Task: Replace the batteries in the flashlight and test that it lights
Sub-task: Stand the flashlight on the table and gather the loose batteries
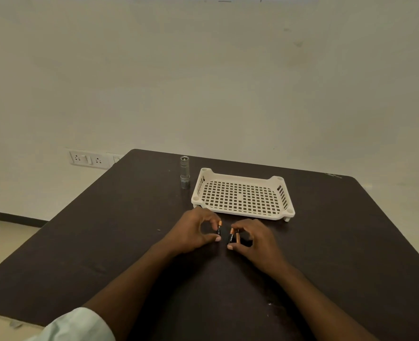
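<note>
Battery [231, 237] print too small to read

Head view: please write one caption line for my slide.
Left hand pinches one black-and-copper battery, right hand two more, before an upright silver metal flashlight and white perforated plastic tray.

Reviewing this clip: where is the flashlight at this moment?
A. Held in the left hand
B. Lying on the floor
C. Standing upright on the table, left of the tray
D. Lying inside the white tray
C. The silver flashlight stands on end on the dark table, just left of the white tray, untouched; the left hand pinches one battery and the right hand pinches two batteries.
</note>
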